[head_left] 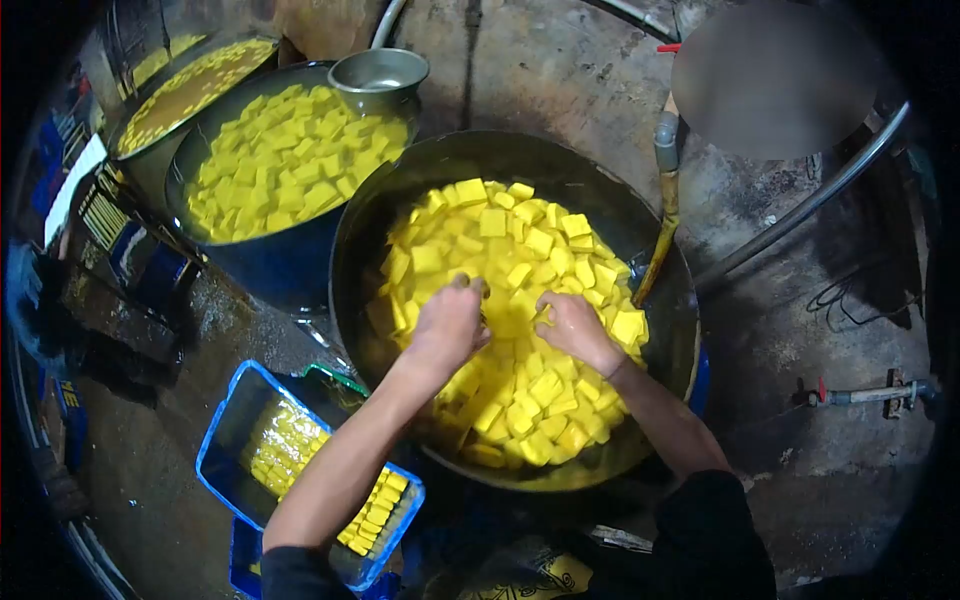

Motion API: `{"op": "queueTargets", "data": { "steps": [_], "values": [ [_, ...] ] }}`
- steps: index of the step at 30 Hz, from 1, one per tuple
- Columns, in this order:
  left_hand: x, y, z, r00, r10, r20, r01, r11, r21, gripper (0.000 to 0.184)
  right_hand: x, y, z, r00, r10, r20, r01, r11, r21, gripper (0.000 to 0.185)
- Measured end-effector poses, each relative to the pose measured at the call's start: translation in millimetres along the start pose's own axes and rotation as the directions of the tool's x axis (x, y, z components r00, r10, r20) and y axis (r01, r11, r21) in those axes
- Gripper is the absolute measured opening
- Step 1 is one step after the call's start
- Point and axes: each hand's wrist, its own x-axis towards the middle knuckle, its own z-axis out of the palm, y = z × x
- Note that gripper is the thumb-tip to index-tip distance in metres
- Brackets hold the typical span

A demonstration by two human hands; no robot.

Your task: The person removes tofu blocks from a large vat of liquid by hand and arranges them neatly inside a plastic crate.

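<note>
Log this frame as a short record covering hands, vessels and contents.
Left hand: fingers curled, over large pan; grip unclear
Right hand: fingers curled, same pan; grip unclear
Pan contents: yellow blocks in liquid
Second vat: similar blocks; metal bowl at rim
Blue crate: yellow pieces, partly behind left forearm

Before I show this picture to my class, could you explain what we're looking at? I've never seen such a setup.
There is no machine here: these are a person's bare hands. The single picture comes from a camera worn on their head, looking forward and down. The left hand and right hand are curled over a large dark vat of yellow blocks in liquid; whether either holds one is unclear. A second vat of blocks stands beyond, to the left. Lower left, a blue crate holds smaller yellow pieces.
</note>
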Motion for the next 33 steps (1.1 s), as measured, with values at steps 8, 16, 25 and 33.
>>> {"op": "queueTargets", "data": {
  "steps": [8, 16, 25, 33],
  "values": [
    [48, -40, 121, 0.885, -0.272, 0.378, 0.066, 0.877, 0.476, 0.02, 49, 88, 81, 0.99, -0.066, 0.127, 0.083, 0.989, -0.126, 0.057],
    [68, -71, 98, 0.907, -0.012, 0.422, -0.043, 0.992, 0.121, 0.011, 130, 106, -20, 0.937, -0.035, 0.347, -0.119, 0.903, 0.412, 0.029],
    [108, -102, 122, 0.789, -0.295, 0.539, 0.155, 0.944, 0.291, 0.021, 238, 71, 46, 0.991, -0.129, 0.029, 0.132, 0.947, -0.294, 0.023],
    [101, -99, 115, 0.834, -0.416, 0.363, 0.411, 0.028, -0.911, 0.042, 190, 95, -2, 0.966, -0.235, 0.103, 0.134, 0.804, 0.58, 0.04]
  ]
}}
